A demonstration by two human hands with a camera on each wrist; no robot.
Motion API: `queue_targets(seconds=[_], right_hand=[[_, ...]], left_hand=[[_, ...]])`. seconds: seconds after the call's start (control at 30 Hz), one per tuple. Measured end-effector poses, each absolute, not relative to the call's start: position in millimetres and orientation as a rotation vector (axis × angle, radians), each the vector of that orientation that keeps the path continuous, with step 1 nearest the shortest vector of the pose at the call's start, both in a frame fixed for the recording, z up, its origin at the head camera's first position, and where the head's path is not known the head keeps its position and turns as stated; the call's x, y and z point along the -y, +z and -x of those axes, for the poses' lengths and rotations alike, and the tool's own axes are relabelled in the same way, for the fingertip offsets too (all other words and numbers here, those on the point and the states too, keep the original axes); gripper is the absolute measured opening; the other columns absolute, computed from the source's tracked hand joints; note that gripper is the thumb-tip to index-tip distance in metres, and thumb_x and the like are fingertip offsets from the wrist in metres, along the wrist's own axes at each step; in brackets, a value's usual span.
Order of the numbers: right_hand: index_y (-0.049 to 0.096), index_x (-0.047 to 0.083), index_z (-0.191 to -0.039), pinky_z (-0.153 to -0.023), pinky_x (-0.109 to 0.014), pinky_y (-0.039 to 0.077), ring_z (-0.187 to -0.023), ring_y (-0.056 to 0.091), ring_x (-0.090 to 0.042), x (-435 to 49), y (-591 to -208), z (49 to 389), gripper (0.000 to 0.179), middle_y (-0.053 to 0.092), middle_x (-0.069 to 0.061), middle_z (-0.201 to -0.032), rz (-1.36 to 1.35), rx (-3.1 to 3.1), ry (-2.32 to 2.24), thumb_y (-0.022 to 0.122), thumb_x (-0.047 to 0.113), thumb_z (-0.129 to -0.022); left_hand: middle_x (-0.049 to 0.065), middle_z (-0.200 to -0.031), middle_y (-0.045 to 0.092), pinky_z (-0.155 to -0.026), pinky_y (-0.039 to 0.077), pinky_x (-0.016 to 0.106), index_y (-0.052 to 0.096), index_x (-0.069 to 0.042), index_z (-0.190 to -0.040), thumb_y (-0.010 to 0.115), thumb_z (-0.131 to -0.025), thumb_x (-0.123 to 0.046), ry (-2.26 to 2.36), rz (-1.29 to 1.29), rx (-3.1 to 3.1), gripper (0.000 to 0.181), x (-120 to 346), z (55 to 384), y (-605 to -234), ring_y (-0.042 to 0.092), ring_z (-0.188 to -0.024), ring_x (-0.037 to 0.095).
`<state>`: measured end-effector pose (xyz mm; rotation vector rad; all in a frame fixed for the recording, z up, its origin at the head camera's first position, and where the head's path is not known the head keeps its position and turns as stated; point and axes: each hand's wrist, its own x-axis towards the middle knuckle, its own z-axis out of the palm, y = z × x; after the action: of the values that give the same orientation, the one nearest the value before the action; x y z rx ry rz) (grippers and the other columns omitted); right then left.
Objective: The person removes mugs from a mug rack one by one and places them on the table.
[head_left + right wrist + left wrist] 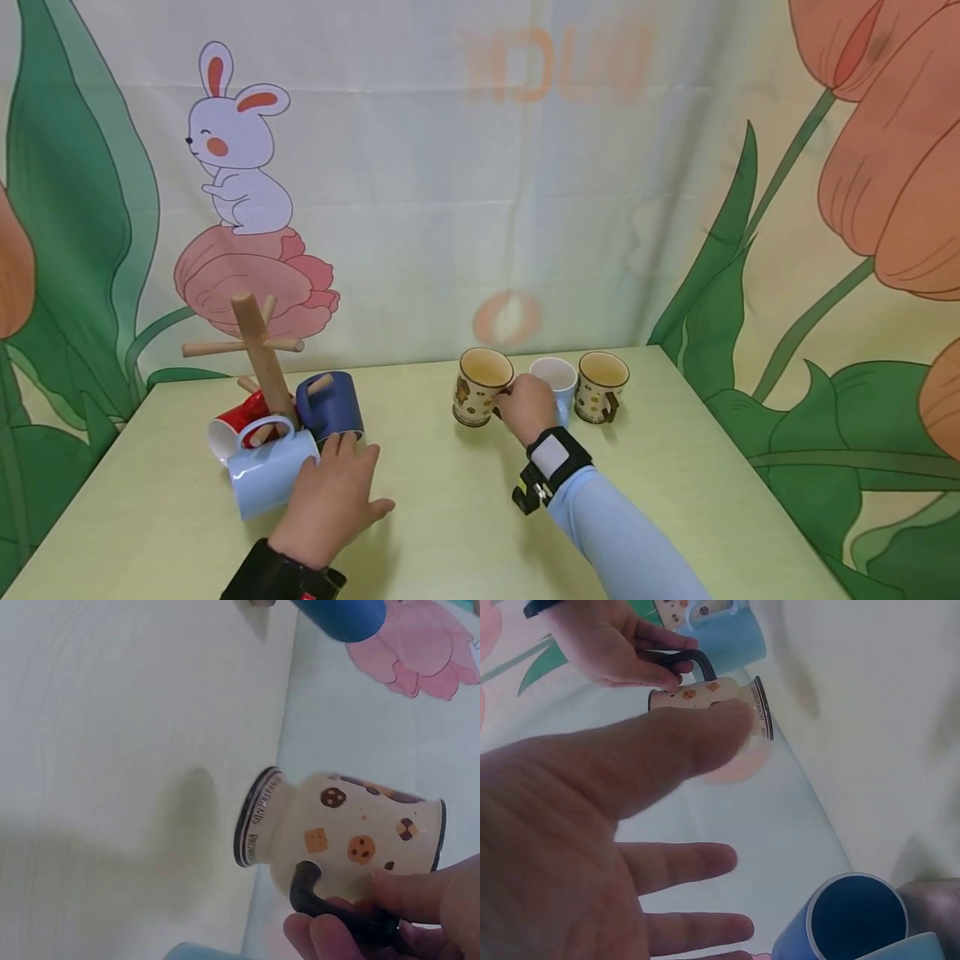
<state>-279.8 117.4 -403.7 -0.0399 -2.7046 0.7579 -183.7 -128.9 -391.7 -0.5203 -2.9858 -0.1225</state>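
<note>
My right hand [531, 410] pinches the dark handle of a cream mug [474, 400] with cookie pictures. In the right wrist view this mug [352, 832] is held above the table, its shadow falling beside it. At the left stands a wooden mug tree [264, 367], with a light blue mug [272, 477], a dark blue mug [345, 404] and a red mug [238, 423] around its lower pegs. Spread fingers show on my left hand [330, 504], close to the light and dark blue mugs; whether its fingertips touch them I cannot tell.
Right of the held mug, a light blue mug [561, 377] with a white inside is partly hidden by my right hand. Beside it stands another cookie-patterned mug [600, 390]. A printed curtain [420, 250] hangs behind the pale table [435, 517].
</note>
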Motion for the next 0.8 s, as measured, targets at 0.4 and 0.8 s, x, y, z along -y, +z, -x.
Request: queue_targets(seconds=[0.4,0.8], right_hand=[[0.06,0.005,-0.054,-0.048,-0.043,0.049,-0.053,0.056,-0.025,-123,-427,292,0.026,0.067,-0.013,-0.061,0.246,2.62,0.755,0.065,0.009,-0.079],[0.071,-0.001,-0.069,-0.056,-0.05,0.056,-0.067,0.066,-0.036,-117,-444,301,0.017,0.073,-0.018,-0.072,0.423,2.603,0.689,0.068,0.012,-0.079]], left_hand=[[0.026,-0.115,0.059,-0.077,0.05,0.06,0.066,-0.004,-0.112,0.08,-0.065,-0.05,-0.048,0.54,2.98,0.067,124,173,-397,0.051,-0.109,0.043],[0.022,-0.105,0.06,-0.075,0.053,0.055,0.067,-0.004,-0.108,0.081,-0.065,-0.049,-0.082,0.563,3.014,0.065,122,169,-400,0.052,-0.103,0.039]])
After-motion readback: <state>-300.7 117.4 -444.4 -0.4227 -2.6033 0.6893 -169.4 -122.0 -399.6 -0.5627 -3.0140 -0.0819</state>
